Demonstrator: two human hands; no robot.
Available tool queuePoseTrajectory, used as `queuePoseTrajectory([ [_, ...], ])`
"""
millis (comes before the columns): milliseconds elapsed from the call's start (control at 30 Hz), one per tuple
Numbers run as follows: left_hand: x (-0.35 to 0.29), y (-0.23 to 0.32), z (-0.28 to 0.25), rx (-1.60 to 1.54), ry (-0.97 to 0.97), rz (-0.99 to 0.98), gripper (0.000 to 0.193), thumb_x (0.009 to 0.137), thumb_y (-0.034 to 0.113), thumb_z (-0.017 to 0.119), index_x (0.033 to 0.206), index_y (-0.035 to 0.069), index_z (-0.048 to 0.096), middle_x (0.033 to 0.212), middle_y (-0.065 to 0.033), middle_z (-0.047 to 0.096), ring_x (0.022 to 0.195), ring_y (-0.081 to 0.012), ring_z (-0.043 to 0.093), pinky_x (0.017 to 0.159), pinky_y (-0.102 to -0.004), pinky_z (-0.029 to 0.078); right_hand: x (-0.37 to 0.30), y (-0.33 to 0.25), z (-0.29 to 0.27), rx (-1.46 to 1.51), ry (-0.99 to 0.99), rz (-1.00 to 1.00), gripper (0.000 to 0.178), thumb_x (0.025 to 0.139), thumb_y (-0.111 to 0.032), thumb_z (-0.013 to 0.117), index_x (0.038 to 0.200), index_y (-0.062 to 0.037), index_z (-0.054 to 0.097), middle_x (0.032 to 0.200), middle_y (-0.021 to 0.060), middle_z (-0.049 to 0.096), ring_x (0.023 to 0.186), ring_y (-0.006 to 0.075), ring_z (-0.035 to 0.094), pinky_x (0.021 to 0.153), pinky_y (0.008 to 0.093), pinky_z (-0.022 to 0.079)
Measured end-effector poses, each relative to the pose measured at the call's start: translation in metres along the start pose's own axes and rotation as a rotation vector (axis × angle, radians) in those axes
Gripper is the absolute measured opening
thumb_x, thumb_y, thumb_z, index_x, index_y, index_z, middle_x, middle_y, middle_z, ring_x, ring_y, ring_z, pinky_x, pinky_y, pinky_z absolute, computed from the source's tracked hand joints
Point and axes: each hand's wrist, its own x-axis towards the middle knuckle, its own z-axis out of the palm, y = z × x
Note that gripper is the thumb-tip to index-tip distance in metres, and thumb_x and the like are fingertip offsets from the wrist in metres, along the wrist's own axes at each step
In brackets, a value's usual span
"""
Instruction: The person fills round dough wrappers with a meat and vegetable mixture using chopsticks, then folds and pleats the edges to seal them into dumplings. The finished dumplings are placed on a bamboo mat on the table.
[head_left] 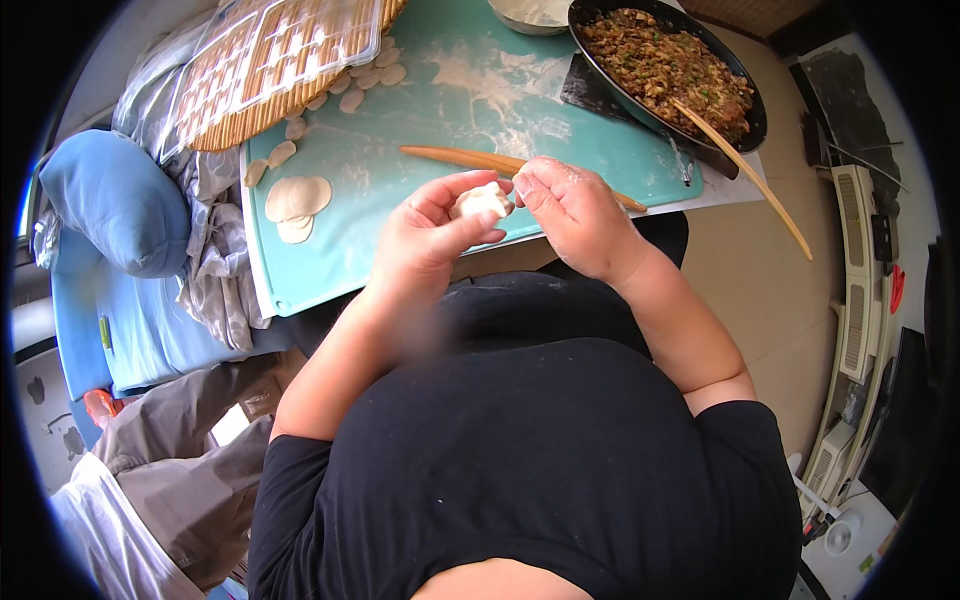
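Note:
A pale dough dumpling (pixel 478 203) rests in my left hand (pixel 428 228), whose fingers are curled around it over the near edge of the mat. With fingertips pinched, my right hand (pixel 580 212) grips the dumpling's right edge; the fold there is partly hidden. Just beyond both hands lies a wooden rolling pin (pixel 460 156), partly covered by my right hand. To the left, a small stack of round dough wrappers (pixel 300 198) sits on the teal mat (pixel 350 240). More loose wrappers (pixel 370 78) lie farther back.
A black pan of minced filling (pixel 665 60) stands at the far right, wooden chopsticks (pixel 750 175) jutting over its rim. Back left, a clear divided tray (pixel 300 50) sits on a round woven mat (pixel 215 135). Beside the table is a person's grey trouser leg (pixel 180 430).

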Motion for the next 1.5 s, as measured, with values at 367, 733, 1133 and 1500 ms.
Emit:
queuePoseTrajectory([
  [367, -0.001, -0.013, -0.003, 0.589, 0.086, 0.539, 0.033, 0.074, -0.004, 0.067, 0.106, 0.000, 0.059, 0.101, -0.0100, 0.062, 0.089, -0.0154, 0.062, 0.076, -0.0259, 0.051, 0.010, -0.015, -0.012, -0.568, -0.114, -0.436, 0.014, 0.083, -0.022, 0.056, 0.078, -0.0089, 0.056, 0.069, 0.0065, 0.055, 0.065, 0.0263, 0.056, 0.054, 0.0371, 0.045],
  [733, -0.009, -0.001, -0.004, 0.912, 0.074, 0.677, 0.037, 0.069, -0.004, 0.069, 0.104, 0.002, 0.061, 0.100, -0.0113, 0.062, 0.088, -0.0181, 0.063, 0.075, -0.0270, 0.051, 0.014, -0.022, -0.007, -0.698, -0.146, -0.610, 0.011, 0.073, -0.016, 0.060, 0.068, -0.0091, 0.053, 0.064, 0.0050, 0.053, 0.060, 0.0226, 0.056, 0.049, 0.0349, 0.044],
  [1133, -0.018, -0.009, -0.069, 0.902, 0.216, 0.500, 0.028, 0.074, 0.003, 0.068, 0.101, 0.005, 0.063, 0.094, -0.0064, 0.064, 0.084, -0.0153, 0.061, 0.070, -0.0259, 0.050, 0.022, -0.016, 0.013, -0.543, -0.181, -0.504, 0.019, 0.082, -0.025, 0.057, 0.075, -0.0078, 0.057, 0.067, 0.0073, 0.056, 0.063, 0.0269, 0.056, 0.055, 0.0364, 0.044],
  [1500, 0.010, 0.036, -0.315, 0.870, 1.038, 0.482, 0.035, 0.074, 0.003, 0.065, 0.108, 0.002, 0.059, 0.099, -0.0073, 0.064, 0.088, -0.0129, 0.061, 0.080, -0.0242, 0.047, 0.003, 0.004, 0.021, -0.331, -0.222, -0.246, 0.010, 0.078, -0.012, 0.061, 0.079, -0.0015, 0.062, 0.070, 0.0117, 0.061, 0.064, 0.0275, 0.060, 0.057, 0.0335, 0.047],
])
